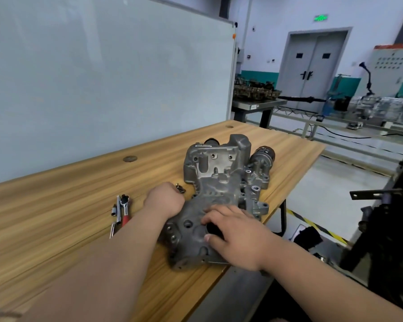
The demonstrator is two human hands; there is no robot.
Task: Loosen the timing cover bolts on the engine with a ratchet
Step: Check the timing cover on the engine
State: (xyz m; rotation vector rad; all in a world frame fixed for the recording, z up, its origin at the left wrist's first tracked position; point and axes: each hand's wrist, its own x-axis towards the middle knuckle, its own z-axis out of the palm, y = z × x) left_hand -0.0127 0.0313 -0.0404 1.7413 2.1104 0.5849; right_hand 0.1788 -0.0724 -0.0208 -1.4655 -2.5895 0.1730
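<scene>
Ratchet (125, 209) head pointing away, handle near; right fingers (215, 211) flat on cover (219, 177), left fingers (172, 187) curled, hold unclear.

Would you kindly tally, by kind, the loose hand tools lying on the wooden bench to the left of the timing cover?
Red-handled ratchet: 1
Long extension bar: 1
Short silver socket pieces: 2
Total: 4

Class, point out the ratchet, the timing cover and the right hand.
ratchet (125, 209): head view, neck below its head.
timing cover (219, 182): head view, upper casting.
right hand (240, 235): head view, back of hand.
</scene>
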